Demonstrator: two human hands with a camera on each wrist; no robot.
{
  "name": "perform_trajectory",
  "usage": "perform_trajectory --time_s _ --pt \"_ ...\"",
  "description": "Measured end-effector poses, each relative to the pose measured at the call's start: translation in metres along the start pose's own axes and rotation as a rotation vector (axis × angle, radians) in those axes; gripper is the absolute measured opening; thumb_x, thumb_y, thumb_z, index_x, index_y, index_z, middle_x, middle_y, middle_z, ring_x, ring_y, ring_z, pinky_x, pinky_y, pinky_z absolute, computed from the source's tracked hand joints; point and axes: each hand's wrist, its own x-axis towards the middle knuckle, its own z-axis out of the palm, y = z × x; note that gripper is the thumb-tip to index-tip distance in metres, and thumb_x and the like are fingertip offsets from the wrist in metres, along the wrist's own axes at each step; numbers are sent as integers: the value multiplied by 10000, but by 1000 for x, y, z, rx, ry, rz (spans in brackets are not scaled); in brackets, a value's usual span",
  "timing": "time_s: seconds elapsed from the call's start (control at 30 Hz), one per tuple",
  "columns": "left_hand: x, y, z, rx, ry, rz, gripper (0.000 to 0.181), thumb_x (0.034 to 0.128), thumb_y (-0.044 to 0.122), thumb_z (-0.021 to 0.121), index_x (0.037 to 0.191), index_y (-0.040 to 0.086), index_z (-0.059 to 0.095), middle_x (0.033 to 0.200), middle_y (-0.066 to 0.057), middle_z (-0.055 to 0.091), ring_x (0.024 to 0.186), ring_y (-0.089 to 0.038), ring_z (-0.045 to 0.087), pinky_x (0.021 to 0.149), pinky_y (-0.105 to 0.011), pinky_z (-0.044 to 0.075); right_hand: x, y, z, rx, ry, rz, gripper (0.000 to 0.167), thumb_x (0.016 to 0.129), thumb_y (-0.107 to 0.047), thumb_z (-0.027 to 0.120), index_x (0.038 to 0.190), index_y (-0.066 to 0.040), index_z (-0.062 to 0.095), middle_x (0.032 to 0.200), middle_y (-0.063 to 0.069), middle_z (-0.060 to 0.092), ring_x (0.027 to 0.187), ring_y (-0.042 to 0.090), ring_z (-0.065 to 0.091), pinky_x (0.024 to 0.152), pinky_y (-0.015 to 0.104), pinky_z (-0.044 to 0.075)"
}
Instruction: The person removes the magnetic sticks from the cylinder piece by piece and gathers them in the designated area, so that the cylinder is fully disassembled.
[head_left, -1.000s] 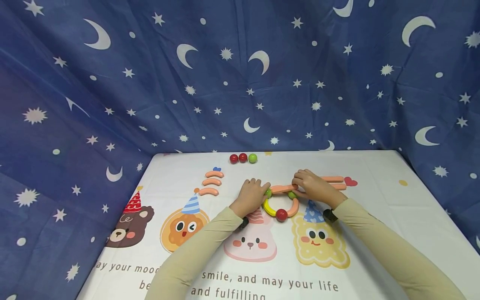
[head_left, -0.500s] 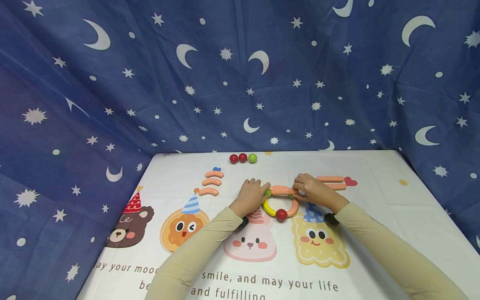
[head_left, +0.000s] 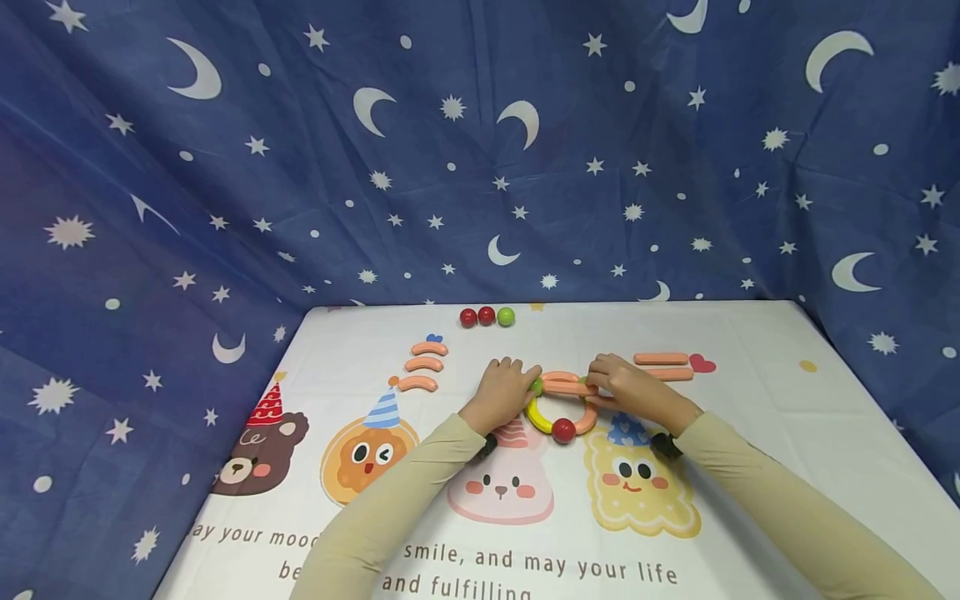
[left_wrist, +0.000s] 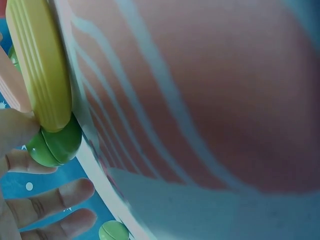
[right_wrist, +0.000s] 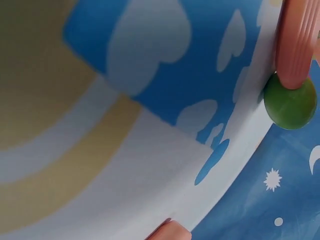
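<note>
A ring of toy pieces lies mid-table in the head view: a yellow curved piece (head_left: 537, 419), a red ball (head_left: 563, 430), a pink curved piece (head_left: 588, 419) and another pink arc (head_left: 558, 376) at the far side. My left hand (head_left: 501, 392) pinches the green ball (left_wrist: 55, 145) at the ring's left, thumb against the yellow piece's end. With its fingertips my right hand (head_left: 637, 390) holds a straight pink stick (head_left: 567, 388) that lies across the ring. The right green ball (right_wrist: 290, 102) is mostly covered by that hand in the head view.
Three pink curved pieces (head_left: 424, 364) stand in a column at the left. Two red balls (head_left: 486, 316) and a green ball (head_left: 506, 317) line the back edge. Two straight pink sticks (head_left: 660, 358) lie right of the ring. A blue curtain (head_left: 480, 167) hangs behind.
My right hand has moved slightly toward me, lowering the straight pink stick from a slant to lie level across the ring. My left hand has stayed in place.
</note>
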Motion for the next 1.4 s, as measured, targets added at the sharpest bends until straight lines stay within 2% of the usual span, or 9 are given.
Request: perform_trajectory --time_s 0.17,0.4,0.57,0.83,1.13,1.4 --pt "1 1 2 -3 -8 3 328 934 454 503 1193 253 515 991 -27 654 909 -191 612 800 -329 479 0 -1 -1 9 23 -4 223 691 -147 818 810 -115 632 762 -28 543 740 91 462 681 268 465" --pt "3 1 3 -24 -20 0 331 935 442 507 1207 252 509 1010 -27 652 914 -192 607 810 -333 476 7 2 1 -105 15 -15 223 719 -158 791 794 -109 587 744 -15 501 724 139 435 680 311 416" --pt "3 2 2 -17 -28 0 327 937 442 504 1203 251 509 1011 -24 653 915 -191 607 807 -331 475 9 3 4 -135 13 -26 217 708 -162 808 814 -91 633 758 -1 543 747 162 488 708 330 447" --pt "3 3 2 -4 -39 7 333 951 441 476 1224 254 504 1029 -29 656 934 -195 610 827 -336 477 7 1 8 -78 46 -31 182 710 -130 798 840 -67 687 768 -4 544 745 142 476 702 308 459" --pt "3 2 3 30 37 30 277 938 431 507 1143 245 519 963 -17 663 882 -187 619 792 -326 494 6 0 2 -104 12 -33 176 728 -57 770 888 -78 700 846 6 542 781 121 479 698 248 473" --pt "2 1 2 23 1 29 284 943 429 499 1156 242 508 977 -21 660 890 -189 617 806 -331 494 4 1 4 -110 24 -6 189 755 -103 759 927 -70 686 874 15 547 778 130 484 695 260 475"
